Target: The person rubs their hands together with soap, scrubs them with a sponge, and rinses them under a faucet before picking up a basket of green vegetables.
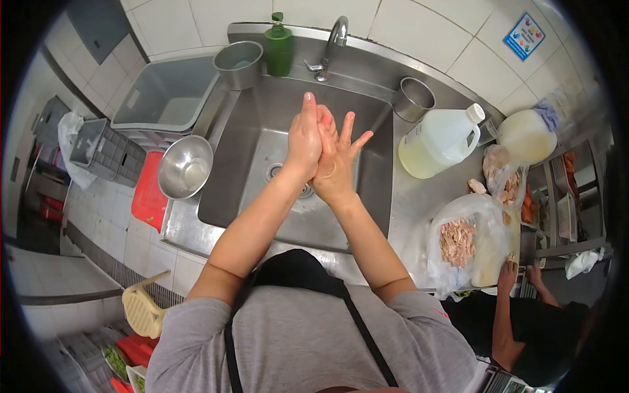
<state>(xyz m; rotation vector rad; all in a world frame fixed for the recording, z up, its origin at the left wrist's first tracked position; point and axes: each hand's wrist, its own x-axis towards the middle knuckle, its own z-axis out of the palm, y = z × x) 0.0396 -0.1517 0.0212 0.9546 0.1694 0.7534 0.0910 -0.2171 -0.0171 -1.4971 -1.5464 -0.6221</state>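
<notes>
My left hand presses against my right hand over the sink, its thumb pointing up and its other fingers curled round the side of the right hand. Two fingers of my right hand stretch out and apart; the rest are partly hidden where the hands meet. Both hands look wet. Behind them stands the chrome faucet, with no water seen running. A green pump bottle is on the back ledge.
Metal bowl and metal pot lie left; metal cup and large jug right. Farther right, a plastic bag holds cut meat. A co-worker's hands are beside a board. Grey tub, back left.
</notes>
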